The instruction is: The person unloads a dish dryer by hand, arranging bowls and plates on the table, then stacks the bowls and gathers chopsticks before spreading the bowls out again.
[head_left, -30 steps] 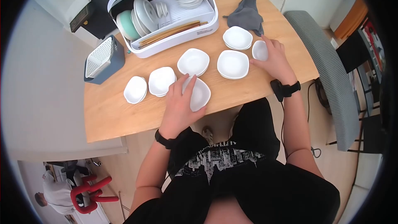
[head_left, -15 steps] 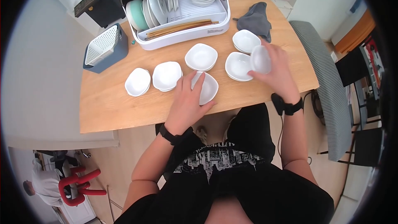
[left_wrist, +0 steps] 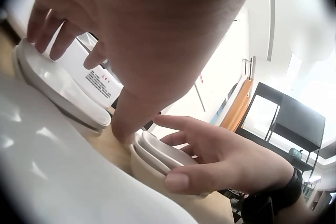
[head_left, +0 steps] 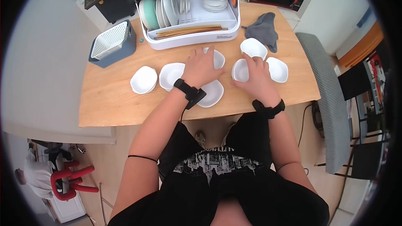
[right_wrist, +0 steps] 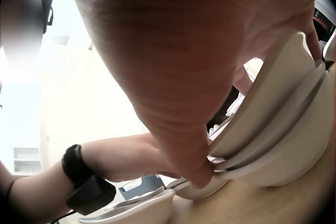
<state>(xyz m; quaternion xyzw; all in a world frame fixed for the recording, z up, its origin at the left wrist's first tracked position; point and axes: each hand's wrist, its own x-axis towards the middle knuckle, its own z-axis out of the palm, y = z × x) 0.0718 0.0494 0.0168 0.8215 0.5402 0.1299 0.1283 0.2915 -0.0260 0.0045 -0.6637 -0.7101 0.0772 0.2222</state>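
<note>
Under the right grip [head_left: 260,80]: a white bowl [head_left: 240,70] topping a nested stack on the table [head_left: 113,100], thumb and fingers curled about its rim.
Under the left grip [head_left: 202,68]: a second bowl [head_left: 219,59], fingers spread over it, tips at the far rim, thumb near the closer edge; not clenched.
Bowl handling: probably light and stiff; the glossy surface suggests a slippery, breakable glaze.
Best hold: opposite sides of the rim, thumb against fingers; closely nested rims could bring up two at once.
Close by: front bowl [head_left: 212,93] partly under the left wrist strap [head_left: 190,92]; outer bowl [head_left: 277,70] and rear bowl [head_left: 253,48] beside the right-hand stack.
Further left: inner stack [head_left: 169,75], end stack [head_left: 144,78].
Behind: dish box [head_left: 197,38], grey cloth [head_left: 262,28], blue basket [head_left: 120,51].
In the way: crowded neighbouring rims, easily knocked; the dish box's front wall limits reach backward.
</note>
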